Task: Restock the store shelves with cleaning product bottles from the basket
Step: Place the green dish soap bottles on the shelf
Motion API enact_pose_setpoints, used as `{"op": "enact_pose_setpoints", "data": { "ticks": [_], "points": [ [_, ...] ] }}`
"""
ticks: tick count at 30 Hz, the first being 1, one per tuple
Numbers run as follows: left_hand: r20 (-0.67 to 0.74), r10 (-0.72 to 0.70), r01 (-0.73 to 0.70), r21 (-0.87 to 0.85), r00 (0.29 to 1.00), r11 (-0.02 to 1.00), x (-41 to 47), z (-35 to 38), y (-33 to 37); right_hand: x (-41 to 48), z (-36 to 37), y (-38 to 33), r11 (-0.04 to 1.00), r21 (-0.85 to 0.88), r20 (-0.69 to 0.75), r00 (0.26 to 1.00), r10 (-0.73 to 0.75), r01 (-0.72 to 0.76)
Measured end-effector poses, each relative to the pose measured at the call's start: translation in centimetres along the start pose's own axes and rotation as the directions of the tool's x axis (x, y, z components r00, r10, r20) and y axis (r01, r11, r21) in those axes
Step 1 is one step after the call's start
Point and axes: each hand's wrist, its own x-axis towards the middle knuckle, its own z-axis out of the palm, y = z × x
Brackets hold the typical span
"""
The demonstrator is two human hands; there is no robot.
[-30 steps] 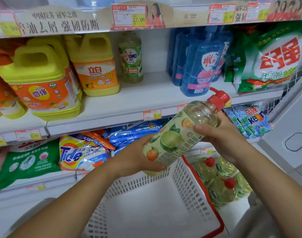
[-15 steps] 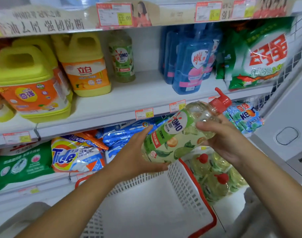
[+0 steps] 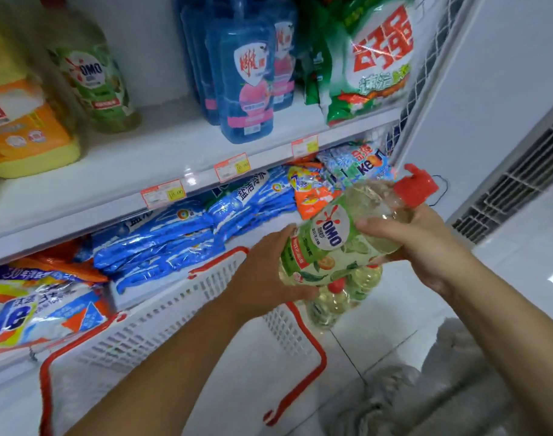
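The white shelf (image 3: 127,158) runs above and behind the basket (image 3: 174,309), which is white plastic with a red rim. Up and right of the basket a green bag (image 3: 372,64) and blue bottles (image 3: 243,73) stand on that shelf. Blue bags (image 3: 180,234) lie just behind the basket. Over the basket's right corner a clear bottle (image 3: 328,247) with a green label is tilted, red cap (image 3: 416,187) up and right. The left hand (image 3: 262,272) grips its base and the right hand (image 3: 416,247) its shoulder. Similar bottles (image 3: 338,300) stand just right of the basket
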Motion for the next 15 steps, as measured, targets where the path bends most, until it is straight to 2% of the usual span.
{"op": "enact_pose_setpoints", "data": {
  "ticks": [3,7,11,15],
  "points": [
    [0.004,0.012,-0.013,0.159,1.0,0.987,2.1,3.7,-1.7,-0.2,-2.8,2.2,0.997,-0.073,-0.091,0.996,0.025,-0.031],
    [0.054,-0.135,0.093,0.481,0.989,0.872,2.2,7.5,-5.3,-0.5,-5.8,5.5,0.983,-0.17,-0.178,0.983,0.035,-0.066],
    [0.116,-0.253,0.138,0.589,0.961,0.796,1.6,9.5,-7.8,-0.2,-7.2,10.3,0.946,-0.235,-0.267,0.951,0.157,-0.223],
    [0.12,-0.243,0.096,0.687,0.963,0.72,0.6,10.5,-9.8,0.3,-6.3,16.0,0.912,-0.281,-0.292,0.932,0.216,-0.299]
  ]
}}
